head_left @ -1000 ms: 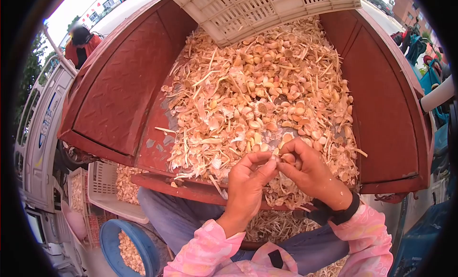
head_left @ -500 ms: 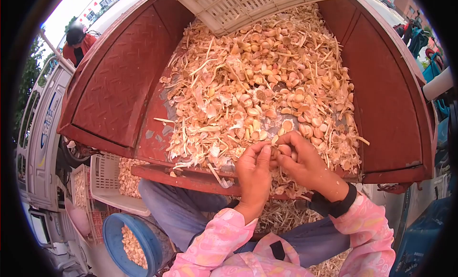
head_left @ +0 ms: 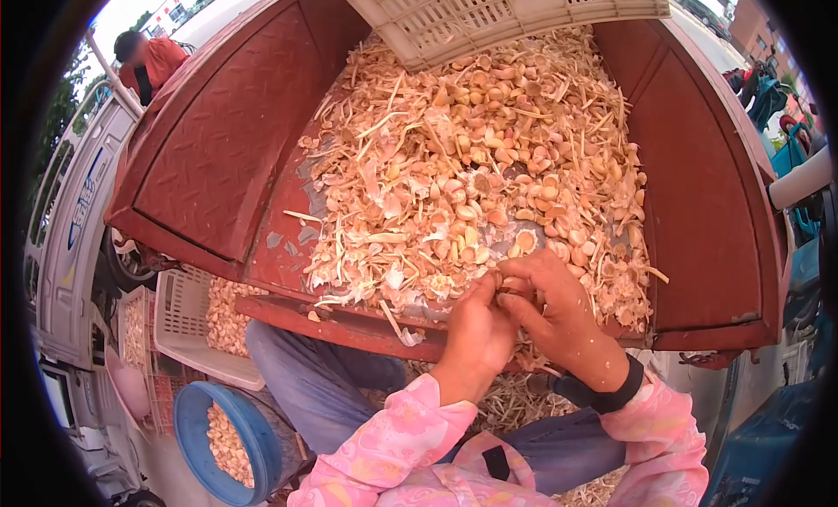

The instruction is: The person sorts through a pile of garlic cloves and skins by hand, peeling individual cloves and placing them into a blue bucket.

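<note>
My left hand (head_left: 478,337) and my right hand (head_left: 566,319) meet over the near edge of the red cart bed, fingers closed and fingertips together. Pinched between them is a garlic clove (head_left: 515,288), mostly covered by the fingers. Just beyond the fingertips lies a heap of loose garlic cloves (head_left: 541,193), mixed with papery skins and dry stalks (head_left: 380,184). A round piece of garlic (head_left: 525,241) rests close ahead of my right hand.
Red metal side walls (head_left: 205,149) flank the heap, and a cream plastic crate (head_left: 506,18) leans over its far end. Down at the left stand a blue bucket (head_left: 194,428) and a white crate (head_left: 188,319), both holding garlic. A person in red (head_left: 161,62) is at the far left.
Both hands have come closer together and slightly nearer to me, with the left palm turned more upward. The clove seen between the fingertips is now more covered. The view has shifted slightly.
</note>
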The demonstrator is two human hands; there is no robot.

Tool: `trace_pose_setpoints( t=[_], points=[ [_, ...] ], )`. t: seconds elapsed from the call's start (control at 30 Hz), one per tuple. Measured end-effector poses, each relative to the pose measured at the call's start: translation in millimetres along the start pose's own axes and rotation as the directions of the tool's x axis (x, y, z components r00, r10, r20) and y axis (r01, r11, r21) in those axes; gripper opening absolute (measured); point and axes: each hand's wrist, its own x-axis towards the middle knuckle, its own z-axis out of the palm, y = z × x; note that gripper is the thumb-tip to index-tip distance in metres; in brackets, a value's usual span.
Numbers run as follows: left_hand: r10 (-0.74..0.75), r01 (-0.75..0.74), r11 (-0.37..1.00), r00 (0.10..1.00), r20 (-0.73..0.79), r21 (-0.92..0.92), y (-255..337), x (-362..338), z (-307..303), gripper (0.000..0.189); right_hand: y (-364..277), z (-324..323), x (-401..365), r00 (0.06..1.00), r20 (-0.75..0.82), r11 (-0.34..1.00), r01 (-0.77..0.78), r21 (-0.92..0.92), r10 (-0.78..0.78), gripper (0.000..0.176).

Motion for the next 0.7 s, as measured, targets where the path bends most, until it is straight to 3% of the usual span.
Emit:
trace_pose_setpoints(
  t=[0.17, 0.27, 0.3, 0.37, 0.43, 0.53, 0.63, 0.7],
  points=[
    [-0.07, 0.07, 0.997, 0.997, -0.024, 0.017, -2.9, 5.3, 3.6, 0.021, -4.9, 7.9, -0.3, 0.988, 0.076, 0.964, 0.146, -0.22, -0.132, 0.032],
    [-0.093, 0.096, 0.994, 0.994, 0.059, -0.045, 3.8, 5.7, 1.4, 0.019, -8.1, 5.4, 2.0, 0.959, 0.037, 0.952, 0.284, -0.114, -0.281, 0.026],
    [-0.106, 0.113, 0.991, 0.99, 0.094, -0.069, 5.1, 4.9, 2.4, 0.018, -7.1, 3.5, 3.1, 0.958, -0.006, 0.95, 0.282, -0.133, -0.285, 0.026],
    [-0.062, 0.063, 0.998, 0.998, 0.003, -0.024, 4.3, 4.4, 6.9, 0.016, -2.0, -4.0, 5.9, 0.952, -0.095, 0.946, 0.273, -0.173, -0.292, 0.024],
    [-0.033, 0.034, 0.999, 0.997, -0.075, 0.008, 4.7, -1.9, 18.2, 0.013, 4.0, -13.9, 9.4, 0.971, -0.075, 0.944, 0.199, -0.263, -0.226, 0.024],
    [0.015, -0.035, 0.976, 0.996, 0.093, 0.214, 5.0, -13.4, 13.6, 0.019, 10.9, -15.1, 10.8, 0.982, -0.014, 0.916, 0.169, -0.364, -0.187, 0.017],
    [0.091, -0.13, 0.922, 0.988, 0.122, 0.364, 4.1, -24.0, 18.0, 0.02, 6.6, -6.2, 7.7, 0.989, 0.009, 0.905, 0.14, -0.401, -0.149, 0.014],
    [0.072, -0.118, 0.923, 0.988, 0.135, 0.367, 4.3, -28.4, 14.3, 0.02, 11.0, -1.9, 3.0, 0.991, -0.008, 0.908, 0.121, -0.401, -0.135, 0.013]
  ],
)
